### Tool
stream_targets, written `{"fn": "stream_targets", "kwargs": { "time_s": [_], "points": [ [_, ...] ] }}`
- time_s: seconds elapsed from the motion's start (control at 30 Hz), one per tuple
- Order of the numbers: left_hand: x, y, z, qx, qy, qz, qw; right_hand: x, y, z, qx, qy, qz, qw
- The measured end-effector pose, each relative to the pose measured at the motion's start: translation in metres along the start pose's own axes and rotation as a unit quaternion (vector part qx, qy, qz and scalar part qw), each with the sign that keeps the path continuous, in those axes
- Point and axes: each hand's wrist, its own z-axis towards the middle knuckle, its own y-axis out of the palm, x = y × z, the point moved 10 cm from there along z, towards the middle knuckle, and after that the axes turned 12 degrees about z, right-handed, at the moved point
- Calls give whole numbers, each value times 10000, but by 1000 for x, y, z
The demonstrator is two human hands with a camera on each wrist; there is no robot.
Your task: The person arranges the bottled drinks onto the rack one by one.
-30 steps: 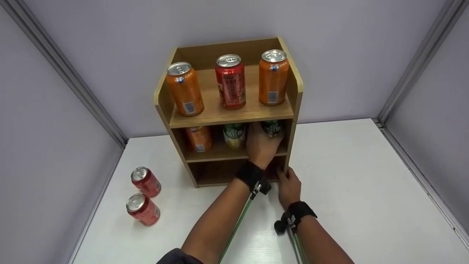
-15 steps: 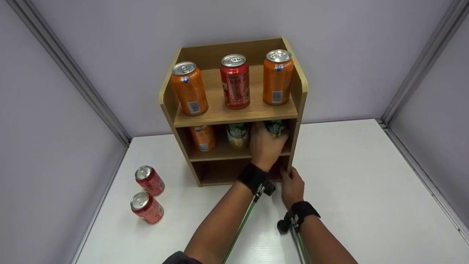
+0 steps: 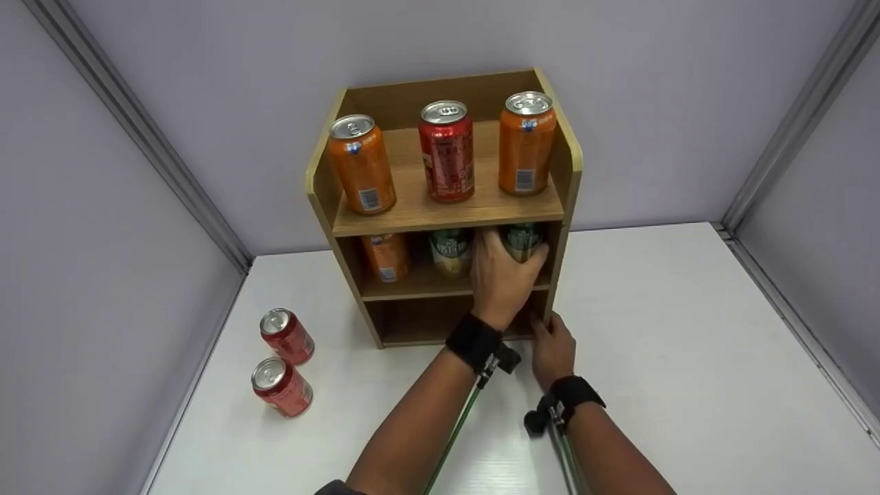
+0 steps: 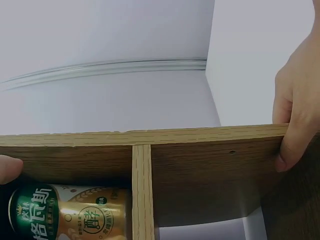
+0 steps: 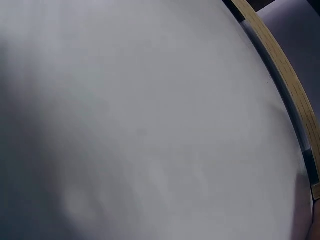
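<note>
A wooden shelf unit (image 3: 426, 220) stands at the back of the table. My left hand (image 3: 503, 278) reaches into its middle tier, fingers and thumb spread either side of a green-and-gold can (image 3: 524, 240). In the left wrist view my thumb (image 4: 9, 169) sits apart from this upright can (image 4: 92, 214). Low on the unit's right side panel (image 4: 220, 134), my right hand (image 3: 554, 350) pinches the edge between thumb and fingers. Another green-and-gold can (image 3: 451, 254) and an orange can (image 3: 387, 258) share the middle tier.
On the top tier stand an orange can (image 3: 362, 168), a red can (image 3: 447, 155) and a second orange can (image 3: 526, 144). Two red cans (image 3: 287, 337) stand on the white table (image 3: 687, 344), left of the unit. A wall (image 3: 440, 34) rises close behind.
My left thumb has come out from the can's side and straightened, so more of the green can shows. My right hand keeps its hold on the panel. The head view has shifted slightly.
</note>
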Motion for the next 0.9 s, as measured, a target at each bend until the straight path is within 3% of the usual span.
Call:
{"fn": "stream_targets", "kwargs": {
  "time_s": [0.23,0.43,0.63,0.9],
  "points": [
    [-6,-7,-8,-204,-50,-206,9996,5,1,1,-38,30,-88,9999],
    [-11,-16,-15,-170,95,-266,9995,1,0,1,-66,78,-32,9999],
    [-14,-21,-22,-113,452,-573,9973,-5,-1,1,-38,14,-148,9999],
    [-13,-32,-38,-140,1097,-1079,9880,-1,1,0,-23,96,-145,9998]
  ]
}}
